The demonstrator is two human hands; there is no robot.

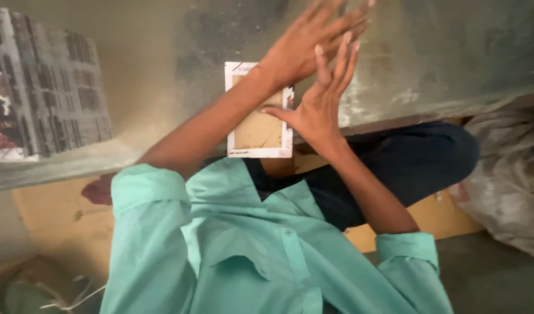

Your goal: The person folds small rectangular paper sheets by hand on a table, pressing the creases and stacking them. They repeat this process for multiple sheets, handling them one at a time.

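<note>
A rough workroom or storeroom, not a tidy home: a stained, bare concrete wall (pixel 162 58), flattened cardboard (pixel 51 215) on the floor, a crumpled plastic sack (pixel 505 174), and a printed sheet (pixel 45 87) leaning there.

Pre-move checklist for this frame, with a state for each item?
1. Right hand empty, fingers spread: ok.
2. Left hand empty, open: ok.
3. Hands apart from each other: cannot tell, they overlap in view.
4. White-bordered tan card held by either hand: cannot tell, the hands only overlap its top corner and right edge.
5. View of the surroundings unobstructed: not ok, the teal shirt fills the lower frame.
</note>
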